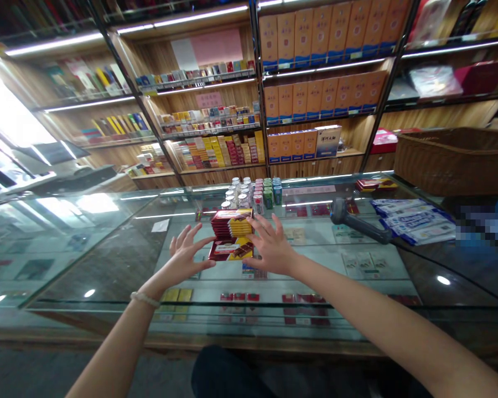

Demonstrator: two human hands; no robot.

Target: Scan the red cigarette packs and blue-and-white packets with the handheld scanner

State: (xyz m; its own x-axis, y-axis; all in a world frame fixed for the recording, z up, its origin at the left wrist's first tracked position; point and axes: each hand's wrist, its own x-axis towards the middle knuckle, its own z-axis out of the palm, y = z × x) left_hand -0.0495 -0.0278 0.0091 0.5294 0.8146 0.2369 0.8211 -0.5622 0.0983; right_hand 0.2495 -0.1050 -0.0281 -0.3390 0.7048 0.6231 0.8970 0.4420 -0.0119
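Note:
Between my hands, a stack of chocolate packs in dark red and yellow sits on the glass counter. One pack at its front shows its printed face towards me; whether it leans or lies flat I cannot tell. My left hand is at the left side, fingers spread, thumb and a fingertip at the front pack's edge. On the right side, my right hand has its fingers apart, with fingertips against the stack and thumb beside the front pack. Neither hand is closed round a pack.
Small cans stand in rows behind the stack. To the right lie a barcode scanner, blue-white packets and more red-yellow packs. A wicker basket is at the back right. The glass counter has a front edge near me.

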